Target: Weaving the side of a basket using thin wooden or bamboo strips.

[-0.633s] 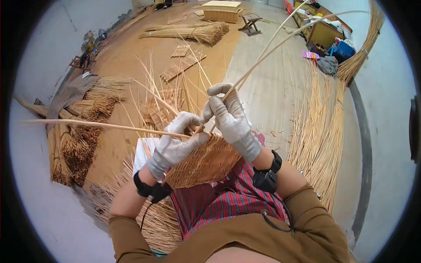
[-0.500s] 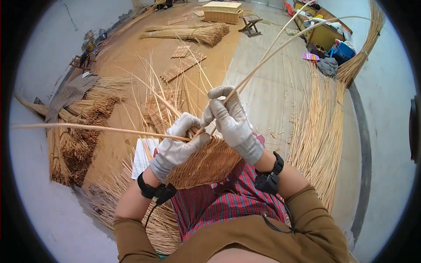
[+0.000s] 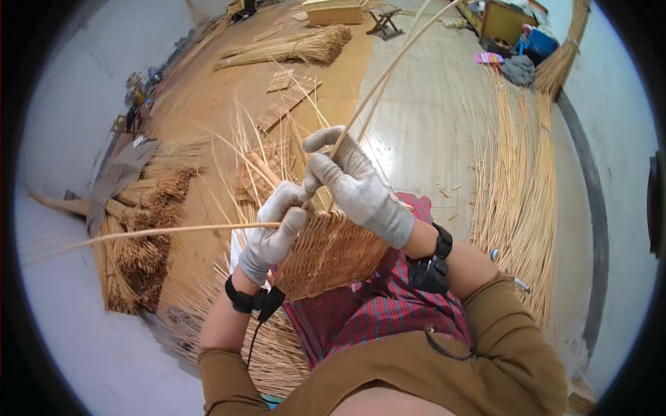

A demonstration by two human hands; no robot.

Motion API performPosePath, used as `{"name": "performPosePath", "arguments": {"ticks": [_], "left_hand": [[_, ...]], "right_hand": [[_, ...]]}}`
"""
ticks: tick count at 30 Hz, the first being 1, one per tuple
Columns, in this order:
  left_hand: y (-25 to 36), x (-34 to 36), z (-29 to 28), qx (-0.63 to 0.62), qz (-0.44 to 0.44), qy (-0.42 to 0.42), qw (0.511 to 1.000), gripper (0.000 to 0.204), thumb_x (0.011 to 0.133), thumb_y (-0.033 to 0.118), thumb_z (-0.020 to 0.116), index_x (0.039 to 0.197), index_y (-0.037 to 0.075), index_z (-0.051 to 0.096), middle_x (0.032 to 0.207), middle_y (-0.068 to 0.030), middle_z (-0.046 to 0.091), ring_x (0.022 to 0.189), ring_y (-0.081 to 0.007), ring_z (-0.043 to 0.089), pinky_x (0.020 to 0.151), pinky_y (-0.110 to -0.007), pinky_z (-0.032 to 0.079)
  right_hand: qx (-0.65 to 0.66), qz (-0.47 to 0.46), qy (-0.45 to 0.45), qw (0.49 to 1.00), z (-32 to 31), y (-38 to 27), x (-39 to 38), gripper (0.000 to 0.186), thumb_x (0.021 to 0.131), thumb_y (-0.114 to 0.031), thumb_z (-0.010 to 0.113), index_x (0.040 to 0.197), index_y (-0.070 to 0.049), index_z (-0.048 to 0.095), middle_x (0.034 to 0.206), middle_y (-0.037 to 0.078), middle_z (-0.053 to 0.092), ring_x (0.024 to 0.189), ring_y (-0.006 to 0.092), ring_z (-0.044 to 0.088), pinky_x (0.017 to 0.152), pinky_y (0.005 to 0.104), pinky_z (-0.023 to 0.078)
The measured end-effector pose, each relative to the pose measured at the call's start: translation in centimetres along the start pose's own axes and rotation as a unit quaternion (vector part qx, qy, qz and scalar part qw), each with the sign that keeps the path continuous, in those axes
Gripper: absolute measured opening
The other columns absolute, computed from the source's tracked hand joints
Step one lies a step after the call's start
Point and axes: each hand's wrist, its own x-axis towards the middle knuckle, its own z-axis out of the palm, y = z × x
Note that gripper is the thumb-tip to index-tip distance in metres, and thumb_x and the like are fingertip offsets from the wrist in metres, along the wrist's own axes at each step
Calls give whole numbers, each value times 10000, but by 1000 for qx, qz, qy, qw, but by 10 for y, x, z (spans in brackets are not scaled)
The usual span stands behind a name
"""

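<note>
A brown woven wicker piece (image 3: pixel 329 260), maybe a basket side, rests over my lap with loose rods standing out of its upper edge. My left hand (image 3: pixel 272 232), in a pale work glove, is closed at that edge. A peeled wicker rod (image 3: pixel 166 229) runs out from it to the left. My right hand (image 3: pixel 361 188), gloved too, pinches another wicker rod (image 3: pixel 380 82) that slants up to the right. Both hands nearly touch over the weave's upper left corner. The fingers hide where the rods enter the weave.
Long loose rods (image 3: pixel 517 187) lie on the floor at right, with a metal tool (image 3: pixel 513 279) by my right elbow. Stacked wicker bundles (image 3: pixel 142 239) sit at left. Flat woven panels (image 3: pixel 291 104), a rod bundle (image 3: pixel 291 47) and a small folding stool (image 3: pixel 383 23) are farther off.
The right-hand rod has swung to a steeper slant, and my right hand has shifted left. The left rod's free end dips lower. The whole view has also shifted, bringing the metal tool into sight.
</note>
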Motion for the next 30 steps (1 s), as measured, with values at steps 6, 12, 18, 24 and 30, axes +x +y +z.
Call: {"name": "performPosePath", "arguments": {"ticks": [6,12,18,24,30], "left_hand": [[12,5,-10,0,-137,-65,988,328,1071,361,479,996,61,589,889,6,512,784,-77,473,707,-246,411],[27,24,-17,23,-186,-144,972,298,1055,352,517,967,71,567,895,10,520,851,-92,487,811,-270,425],[28,34,-23,23,-253,-178,951,287,1040,357,540,978,77,564,884,21,518,843,-85,479,784,-260,414],[21,28,-23,10,-205,-154,967,197,1004,265,575,1025,69,579,914,9,527,835,-91,487,771,-262,422],[2,5,4,43,-69,-16,997,491,734,276,893,1102,76,638,1035,-32,544,957,-144,576,862,-308,493]], "right_hand": [[102,-23,72,992,-49,-46,27,174,1079,-167,468,1210,-78,540,711,-12,500,641,88,542,625,248,501],[131,-96,18,987,-101,-12,5,220,1095,-276,459,1180,-112,579,607,-68,340,516,69,349,502,230,359],[27,-40,138,989,-104,50,-62,181,1085,-226,489,1190,-133,604,667,-10,564,592,58,527,513,219,377],[75,-16,147,986,-66,84,-124,217,1076,-259,508,1158,-90,617,765,42,658,549,35,486,498,195,411],[135,58,177,973,-66,102,-126,261,1062,-307,529,1136,-73,618,882,53,709,575,37,526,491,186,427]]}}
